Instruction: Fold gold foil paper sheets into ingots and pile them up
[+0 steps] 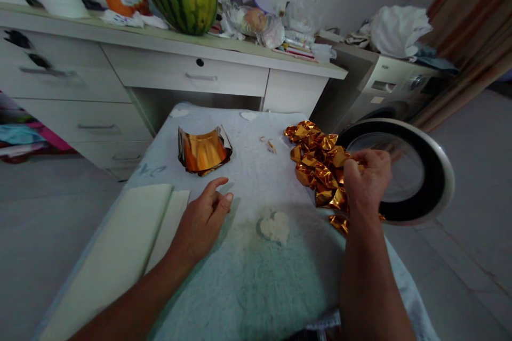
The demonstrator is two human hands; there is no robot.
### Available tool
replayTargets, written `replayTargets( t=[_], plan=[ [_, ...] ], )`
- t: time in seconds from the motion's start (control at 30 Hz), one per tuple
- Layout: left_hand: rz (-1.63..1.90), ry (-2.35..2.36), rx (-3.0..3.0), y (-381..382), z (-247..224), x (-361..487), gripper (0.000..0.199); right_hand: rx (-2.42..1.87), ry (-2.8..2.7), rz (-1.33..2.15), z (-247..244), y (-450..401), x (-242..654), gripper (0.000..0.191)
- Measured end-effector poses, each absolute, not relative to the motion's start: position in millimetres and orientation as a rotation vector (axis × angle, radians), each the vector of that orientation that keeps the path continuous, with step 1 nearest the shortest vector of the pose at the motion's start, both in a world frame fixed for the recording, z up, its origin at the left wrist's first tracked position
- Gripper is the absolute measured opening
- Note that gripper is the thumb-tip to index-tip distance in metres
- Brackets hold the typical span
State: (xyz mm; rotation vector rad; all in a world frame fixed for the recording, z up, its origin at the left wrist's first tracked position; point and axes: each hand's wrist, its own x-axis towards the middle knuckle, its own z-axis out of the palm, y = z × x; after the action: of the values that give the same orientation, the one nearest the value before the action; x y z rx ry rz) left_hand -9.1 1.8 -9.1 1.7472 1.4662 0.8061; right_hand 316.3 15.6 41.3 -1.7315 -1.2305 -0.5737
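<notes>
A stack of curved gold foil sheets (205, 150) lies at the back left of the cloth-covered table (248, 266). Just in front of it is my left hand (208, 213), fingers apart and holding nothing. A heap of crumpled, folded gold foil pieces (320, 162) covers the table's right side. Over the heap's right edge, my right hand (368, 173) has its fingers closed; a bit of gold foil shows at the fingertips. A separate foil piece (339, 224) lies in front of the heap, partly behind my right forearm.
Pale folded sheets (116, 234) lie along the table's left side. Small scraps (270, 145) sit near the middle back. Beyond stands a white desk (176, 66) with a watermelon half (180, 2) on it. A washing machine's open door (436, 176) is close to the table's right edge.
</notes>
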Motion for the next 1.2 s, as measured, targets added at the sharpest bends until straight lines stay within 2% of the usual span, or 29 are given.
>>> replayTargets(
  t=[0.3,0.43,0.53,0.67,0.83,0.97,1.2],
  plan=[
    [0.793,1.461,1.774,2.1,-9.0,-8.9,0.043,-1.884,-1.389,-0.522,31.1,19.8,335.5,0.010],
    [0.792,1.461,1.795,1.5,-8.8,-9.2,0.041,-2.042,-1.269,-0.502,29.0,19.3,335.5,0.018],
    [0.796,1.454,1.795,1.5,-8.2,-8.9,0.041,-1.930,-1.162,-0.590,32.8,17.8,331.4,0.021],
    [0.795,1.454,1.793,1.8,-7.8,-8.3,0.040,-1.699,-1.138,-0.689,40.1,15.3,315.8,0.016],
    [0.803,1.443,1.805,2.1,-8.3,-6.5,0.037,-1.536,-1.325,-0.630,39.7,16.8,279.0,0.011],
    [0.832,1.456,1.775,2.4,-8.3,-6.7,0.029,-1.462,-1.601,-0.414,32.3,22.7,246.6,0.009],
    [1.009,1.464,1.548,8.2,-17.1,-11.8,0.013,-1.401,-2.133,0.330,18.2,39.3,198.9,0.008]
  ],
)
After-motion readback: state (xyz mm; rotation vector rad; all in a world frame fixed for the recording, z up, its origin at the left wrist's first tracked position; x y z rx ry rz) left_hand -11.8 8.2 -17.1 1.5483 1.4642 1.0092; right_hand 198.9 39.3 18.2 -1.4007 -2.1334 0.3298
